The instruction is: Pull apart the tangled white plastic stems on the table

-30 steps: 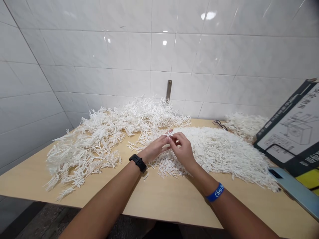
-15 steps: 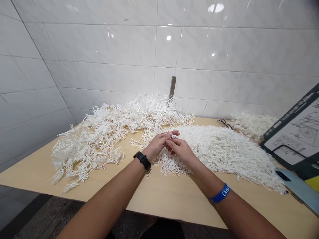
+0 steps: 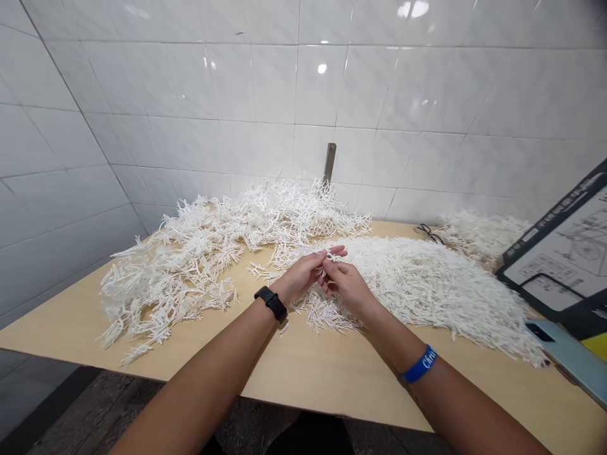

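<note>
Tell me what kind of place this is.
Likely a small piecework bench in a workshop. Large heaps of white plastic sprigs cover a plain wooden table against a white tiled wall; the left hand and right hand pinch one sprig between them.

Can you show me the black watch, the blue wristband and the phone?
black watch (image 3: 271,302): head view, middle of its strap
blue wristband (image 3: 421,364): head view, middle of the band
phone (image 3: 569,359): head view, middle of its pale back
</note>
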Available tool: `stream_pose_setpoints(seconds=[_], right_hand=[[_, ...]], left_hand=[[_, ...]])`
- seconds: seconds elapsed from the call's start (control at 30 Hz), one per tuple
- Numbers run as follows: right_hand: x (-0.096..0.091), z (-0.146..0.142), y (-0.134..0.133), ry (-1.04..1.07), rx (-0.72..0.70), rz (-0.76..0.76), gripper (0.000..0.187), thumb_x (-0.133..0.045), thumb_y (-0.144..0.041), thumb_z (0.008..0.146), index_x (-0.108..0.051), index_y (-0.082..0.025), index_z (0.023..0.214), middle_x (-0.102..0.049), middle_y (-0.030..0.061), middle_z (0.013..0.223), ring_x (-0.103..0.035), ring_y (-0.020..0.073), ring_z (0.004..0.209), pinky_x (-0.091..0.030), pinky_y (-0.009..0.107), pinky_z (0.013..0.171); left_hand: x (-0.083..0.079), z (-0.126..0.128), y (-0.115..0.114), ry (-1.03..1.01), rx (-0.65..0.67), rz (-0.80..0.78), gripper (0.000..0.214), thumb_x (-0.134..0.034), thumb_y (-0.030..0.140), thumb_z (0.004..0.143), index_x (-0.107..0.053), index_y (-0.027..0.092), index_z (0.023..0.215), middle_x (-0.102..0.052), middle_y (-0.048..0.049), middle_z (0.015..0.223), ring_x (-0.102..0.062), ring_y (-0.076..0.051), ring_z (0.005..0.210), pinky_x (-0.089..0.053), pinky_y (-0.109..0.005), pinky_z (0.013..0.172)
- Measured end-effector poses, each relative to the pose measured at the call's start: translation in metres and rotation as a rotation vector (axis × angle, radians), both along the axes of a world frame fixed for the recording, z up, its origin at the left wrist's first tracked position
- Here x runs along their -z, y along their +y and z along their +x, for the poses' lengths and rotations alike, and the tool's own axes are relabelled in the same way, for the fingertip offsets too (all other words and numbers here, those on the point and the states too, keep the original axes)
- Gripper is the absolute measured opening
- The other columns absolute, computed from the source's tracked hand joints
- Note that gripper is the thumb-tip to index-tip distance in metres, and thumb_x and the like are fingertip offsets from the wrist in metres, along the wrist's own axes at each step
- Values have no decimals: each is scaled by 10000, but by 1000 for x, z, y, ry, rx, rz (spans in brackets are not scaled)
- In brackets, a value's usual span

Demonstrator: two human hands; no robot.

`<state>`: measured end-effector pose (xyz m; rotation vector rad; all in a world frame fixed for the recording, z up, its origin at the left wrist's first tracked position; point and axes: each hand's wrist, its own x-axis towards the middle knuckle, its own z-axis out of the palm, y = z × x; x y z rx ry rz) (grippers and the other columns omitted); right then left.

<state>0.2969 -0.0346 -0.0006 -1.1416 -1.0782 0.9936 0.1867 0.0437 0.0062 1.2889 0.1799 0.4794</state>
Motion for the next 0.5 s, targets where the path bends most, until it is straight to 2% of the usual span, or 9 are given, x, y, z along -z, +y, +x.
stream_pose_setpoints(seconds=[0.1,0.23,0.4,0.5], right_hand=[[0,0,0,-57,25,-20,510,-625,-647,729,-526,-176,562,-500,-12,488,-428,99,434,-331,251,449],[-2,-2,-1,-265,-14,-18,532,-514,-636,806,-447,-203,503,-388,-43,411,-332,93,410,-262,256,450],[-3,-8,-6,-458,-50,58,483,-407,-517,897,-395,-210,523,-366,-43,483,-328,103,471,-275,259,495],[-4,-13,-11,-601,-102,67,417,-414,-414,905,-416,-200,547,-395,-36,518,-367,112,508,-299,262,532]], left_hand=[[6,2,3,-18,-98,23,460,-531,498,879,-656,168,1174,-655,-139,1196,-577,-91,537,-479,-293,624],[9,6,3,-14,-273,11,448,-619,521,809,-706,108,957,-728,-115,870,-607,-128,581,-456,-255,592],[5,7,4,8,-388,-49,371,-622,481,811,-652,111,827,-659,-40,616,-561,-110,481,-424,-222,487],[2,4,9,-18,-490,-93,284,-559,426,869,-596,152,807,-488,59,421,-470,-83,373,-444,-220,488]])
